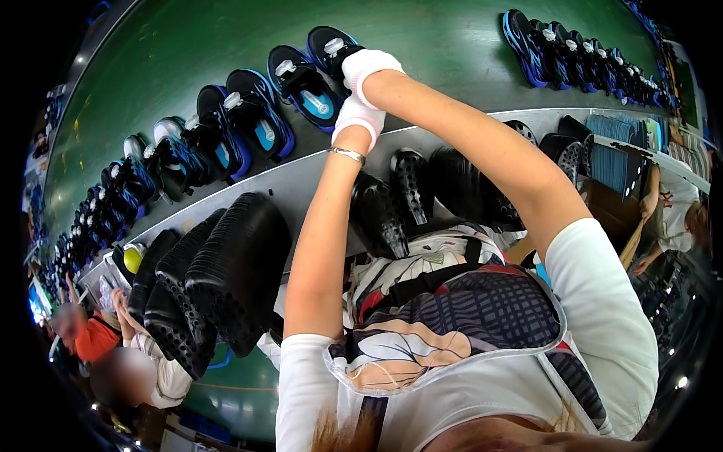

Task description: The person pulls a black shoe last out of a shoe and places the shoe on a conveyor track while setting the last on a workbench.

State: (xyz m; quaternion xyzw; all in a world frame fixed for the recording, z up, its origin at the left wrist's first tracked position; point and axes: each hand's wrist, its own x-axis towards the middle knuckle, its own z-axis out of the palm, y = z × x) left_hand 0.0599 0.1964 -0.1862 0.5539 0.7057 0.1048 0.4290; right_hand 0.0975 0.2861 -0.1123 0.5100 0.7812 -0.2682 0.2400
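Observation:
Both my hands wear white gloves and meet at the heel end of a black-and-blue sneaker (331,44) on the green surface. My right hand (370,66) is closed at that sneaker's heel, its fingers curled. Just below it is my left hand (360,114), its fingers mostly hidden behind the right hand and the shoe. Beside them to the left stands another sneaker (305,90), its bright blue insole showing and its heel close to my left glove. Clear pieces sit on the tongues of both shoes.
A long row of similar sneakers (260,113) runs left; another row (561,56) stands at the far right. Nearer me, a grey metal ledge (301,188) carries stacks of black ribbed pieces with holes (241,256). Blue sheets (614,154) are at right. Other people work on both sides.

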